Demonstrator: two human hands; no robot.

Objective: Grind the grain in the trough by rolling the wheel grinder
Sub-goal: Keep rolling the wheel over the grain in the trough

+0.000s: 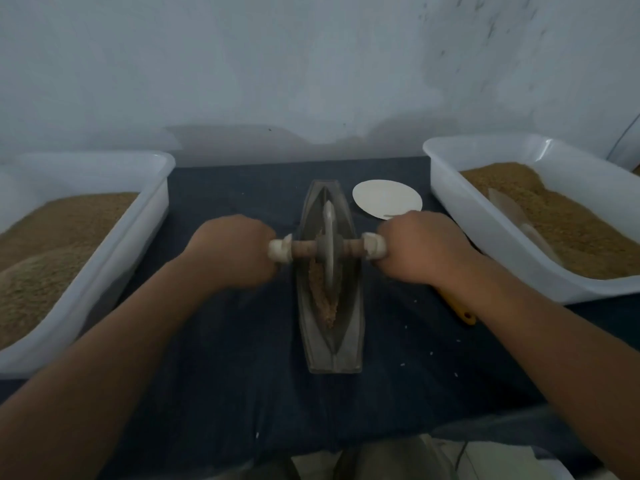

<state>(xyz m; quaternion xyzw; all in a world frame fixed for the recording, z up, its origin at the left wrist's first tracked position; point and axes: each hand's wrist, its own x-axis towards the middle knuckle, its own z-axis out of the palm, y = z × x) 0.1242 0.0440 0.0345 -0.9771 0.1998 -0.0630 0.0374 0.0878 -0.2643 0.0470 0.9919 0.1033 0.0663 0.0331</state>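
Here, nearest to us, two bare forearms stretch forward over a dark blue cloth [207, 358] that covers the counter. Between them lies the long metal trough [332, 355], one end toward us and the other pointing away. A strip of brown grain [323, 299] lies along its groove, from the near half up to the wheel. To the right, a yellow handle [464, 315] lies on the cloth, partly hidden under the right forearm. A little further, the wheel grinder [328, 237] stands upright on its edge in the groove, about the middle of the trough, and its axle crosses from side to side. The left hand [232, 252] holds the left end of the axle and the right hand [420, 252] holds the right end; each grip is closed firmly round its white end piece. On the sides stand the left tub [131, 237] and the right tub [460, 209], both white plastic and both with brownish grain inside. A pale scoop [509, 209] lies in the right one. Behind the right hand we see a white round plate [386, 199], and last a pale wall [311, 64].
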